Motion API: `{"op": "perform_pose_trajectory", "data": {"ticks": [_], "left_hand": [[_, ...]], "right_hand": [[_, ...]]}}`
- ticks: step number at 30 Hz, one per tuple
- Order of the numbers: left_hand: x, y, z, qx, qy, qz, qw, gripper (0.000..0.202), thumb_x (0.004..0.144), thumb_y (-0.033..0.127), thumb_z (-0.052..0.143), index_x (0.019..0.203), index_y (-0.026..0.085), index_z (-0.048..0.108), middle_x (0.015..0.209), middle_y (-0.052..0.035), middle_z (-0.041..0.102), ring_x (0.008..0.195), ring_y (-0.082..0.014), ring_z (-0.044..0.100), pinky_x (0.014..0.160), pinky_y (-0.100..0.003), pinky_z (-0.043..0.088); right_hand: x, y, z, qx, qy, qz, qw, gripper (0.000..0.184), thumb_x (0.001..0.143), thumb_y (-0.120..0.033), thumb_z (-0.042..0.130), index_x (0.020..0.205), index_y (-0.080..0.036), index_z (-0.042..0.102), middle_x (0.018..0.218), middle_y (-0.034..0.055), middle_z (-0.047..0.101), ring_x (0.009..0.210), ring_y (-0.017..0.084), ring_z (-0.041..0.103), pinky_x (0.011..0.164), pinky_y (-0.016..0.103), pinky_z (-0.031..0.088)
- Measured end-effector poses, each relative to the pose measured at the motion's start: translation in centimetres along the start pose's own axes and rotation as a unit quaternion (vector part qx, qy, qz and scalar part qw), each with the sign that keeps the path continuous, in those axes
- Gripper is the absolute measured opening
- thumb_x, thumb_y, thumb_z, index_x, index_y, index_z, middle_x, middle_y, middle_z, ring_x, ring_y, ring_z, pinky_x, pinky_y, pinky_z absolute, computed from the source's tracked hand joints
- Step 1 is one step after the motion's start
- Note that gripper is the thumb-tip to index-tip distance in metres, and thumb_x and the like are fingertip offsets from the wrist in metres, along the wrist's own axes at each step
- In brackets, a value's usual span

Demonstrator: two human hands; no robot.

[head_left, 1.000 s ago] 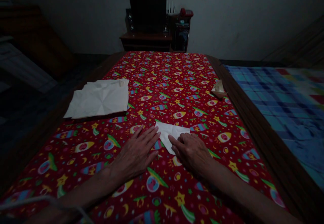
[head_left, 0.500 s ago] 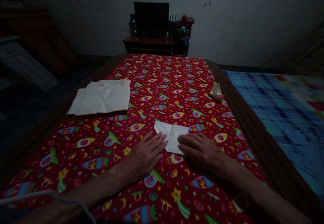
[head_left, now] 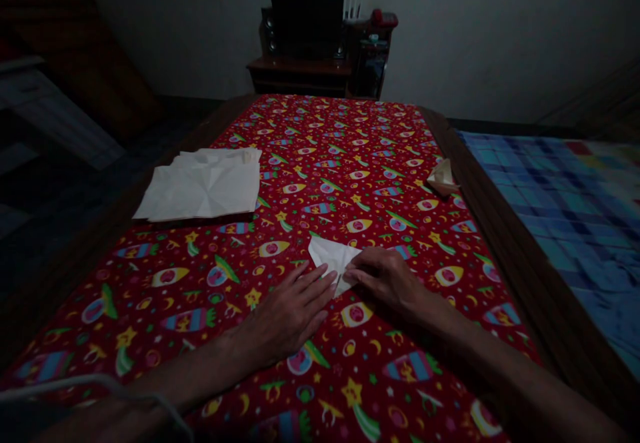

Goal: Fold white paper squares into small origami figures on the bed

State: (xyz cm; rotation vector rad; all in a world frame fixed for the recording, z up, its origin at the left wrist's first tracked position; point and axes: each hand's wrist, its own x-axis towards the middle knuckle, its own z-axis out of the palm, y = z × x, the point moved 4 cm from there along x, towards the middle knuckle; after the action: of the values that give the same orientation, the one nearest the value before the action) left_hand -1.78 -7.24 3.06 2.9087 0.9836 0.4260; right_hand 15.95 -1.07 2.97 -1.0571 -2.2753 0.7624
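Note:
A small white sheet of folded paper (head_left: pixel 333 254) lies on the red patterned tablecloth (head_left: pixel 320 176) in front of me. My left hand (head_left: pixel 293 306) rests flat with its fingers stretched out, the fingertips on the paper's near left part. With fingers bent and pinched together, my right hand (head_left: pixel 387 276) grips the paper's right side, which is folded over toward the middle. The fingers hide part of that right edge.
At the left is a stack of creased white paper sheets (head_left: pixel 205 186). A small folded paper boat (head_left: pixel 443 177) sits near the table's right edge. A pale cable (head_left: pixel 100 379) crosses above my left forearm. Beyond the table stands a dark monitor (head_left: pixel 307 19).
My right hand has brought the paper's right side over toward the left, so the paper looks narrower. My left hand stays on the paper. The whole view has shifted slightly.

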Motion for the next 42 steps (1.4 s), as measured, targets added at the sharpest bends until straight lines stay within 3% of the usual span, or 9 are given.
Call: {"op": "perform_pose_trajectory", "data": {"ticks": [3, 7, 12, 24, 30, 35, 39, 40, 42], "left_hand": [[0.0, 0.2, -0.2, -0.004, 0.026, 0.010, 1.000, 0.036, 0.091, 0.019, 0.041, 0.124, 0.008, 0.050, 0.133, -0.0126, 0.051, 0.128, -0.0254, 0.041, 0.104, -0.043, 0.041], [-0.1, 0.2, -0.4, -0.022, 0.050, 0.005, 0.998, 0.036, 0.090, 0.015, 0.041, 0.125, 0.007, 0.049, 0.130, -0.0129, 0.053, 0.126, -0.0228, 0.043, 0.103, -0.039, 0.044], [-0.1, 0.1, 0.0, -0.031, 0.022, -0.007, 0.999, 0.040, 0.091, 0.016, 0.040, 0.130, 0.009, 0.043, 0.131, -0.0134, 0.051, 0.125, -0.0242, 0.043, 0.103, -0.041, 0.043], [0.4, -0.1, -0.1, -0.065, -0.022, -0.008, 0.998, 0.032, 0.092, 0.023, 0.043, 0.122, 0.017, 0.051, 0.131, -0.0079, 0.048, 0.121, -0.0239, 0.040, 0.101, -0.042, 0.040], [0.3, 0.1, 0.1, -0.059, -0.020, 0.007, 0.998, 0.038, 0.093, 0.022, 0.041, 0.130, 0.016, 0.045, 0.138, -0.0042, 0.045, 0.122, -0.0237, 0.039, 0.102, -0.043, 0.039], [0.2, 0.0, 0.3, -0.066, -0.020, 0.004, 0.998, 0.037, 0.092, 0.021, 0.042, 0.129, 0.017, 0.046, 0.137, -0.0030, 0.046, 0.124, -0.0229, 0.038, 0.102, -0.042, 0.039], [0.1, -0.1, 0.4, -0.074, -0.024, 0.002, 0.997, 0.038, 0.092, 0.021, 0.043, 0.130, 0.017, 0.045, 0.138, -0.0033, 0.046, 0.123, -0.0234, 0.038, 0.102, -0.042, 0.039], [0.1, -0.1, 0.4, -0.077, -0.023, 0.003, 0.997, 0.038, 0.092, 0.021, 0.043, 0.130, 0.017, 0.045, 0.137, -0.0035, 0.047, 0.123, -0.0234, 0.038, 0.102, -0.042, 0.039], [0.2, -0.1, 0.3, -0.082, -0.022, 0.002, 0.996, 0.037, 0.092, 0.021, 0.043, 0.128, 0.017, 0.047, 0.132, -0.0039, 0.051, 0.124, -0.0236, 0.037, 0.103, -0.041, 0.038]], "right_hand": [[0.3, 0.0, 0.3, -0.055, 0.033, -0.008, 0.998, 0.026, 0.088, -0.033, 0.053, 0.071, -0.015, 0.060, 0.069, 0.0017, 0.055, 0.065, 0.012, 0.049, 0.058, 0.024, 0.036], [0.1, -0.1, 0.5, -0.102, 0.022, -0.013, 0.994, 0.024, 0.091, -0.030, 0.047, 0.076, -0.016, 0.058, 0.075, 0.0029, 0.053, 0.068, 0.012, 0.046, 0.061, 0.025, 0.034], [-0.3, -0.3, 0.7, -0.172, 0.004, -0.031, 0.985, 0.018, 0.091, -0.027, 0.045, 0.081, -0.017, 0.057, 0.080, 0.0042, 0.051, 0.074, 0.015, 0.043, 0.065, 0.028, 0.032], [0.4, -0.6, 0.6, -0.165, 0.020, 0.026, 0.986, 0.022, 0.090, -0.032, 0.049, 0.078, -0.016, 0.058, 0.081, 0.0052, 0.053, 0.073, 0.015, 0.045, 0.065, 0.028, 0.034], [0.5, -0.7, 0.7, -0.181, 0.030, 0.027, 0.983, 0.023, 0.089, -0.031, 0.051, 0.075, -0.016, 0.059, 0.078, 0.0057, 0.055, 0.070, 0.016, 0.047, 0.064, 0.029, 0.036], [0.6, 0.0, 0.1, -0.186, 0.082, 0.035, 0.979, 0.019, 0.085, -0.034, 0.057, 0.077, -0.017, 0.059, 0.079, 0.0055, 0.057, 0.072, 0.016, 0.052, 0.062, 0.028, 0.041], [-0.5, -0.8, -0.8, -0.212, 0.161, -0.048, 0.963, 0.015, 0.088, -0.024, 0.051, 0.094, -0.014, 0.062, 0.090, 0.0094, 0.065, 0.087, 0.020, 0.058, 0.074, 0.035, 0.047], [-1.1, -1.4, -0.7, -0.221, 0.158, -0.089, 0.958, 0.021, 0.089, -0.020, 0.047, 0.105, -0.013, 0.060, 0.101, 0.0111, 0.065, 0.098, 0.022, 0.058, 0.082, 0.037, 0.047], [-2.4, -2.8, 0.4, -0.233, 0.079, -0.163, 0.955, 0.037, 0.091, -0.013, 0.040, 0.127, -0.010, 0.047, 0.124, 0.0137, 0.057, 0.120, 0.022, 0.047, 0.097, 0.042, 0.041]]}}
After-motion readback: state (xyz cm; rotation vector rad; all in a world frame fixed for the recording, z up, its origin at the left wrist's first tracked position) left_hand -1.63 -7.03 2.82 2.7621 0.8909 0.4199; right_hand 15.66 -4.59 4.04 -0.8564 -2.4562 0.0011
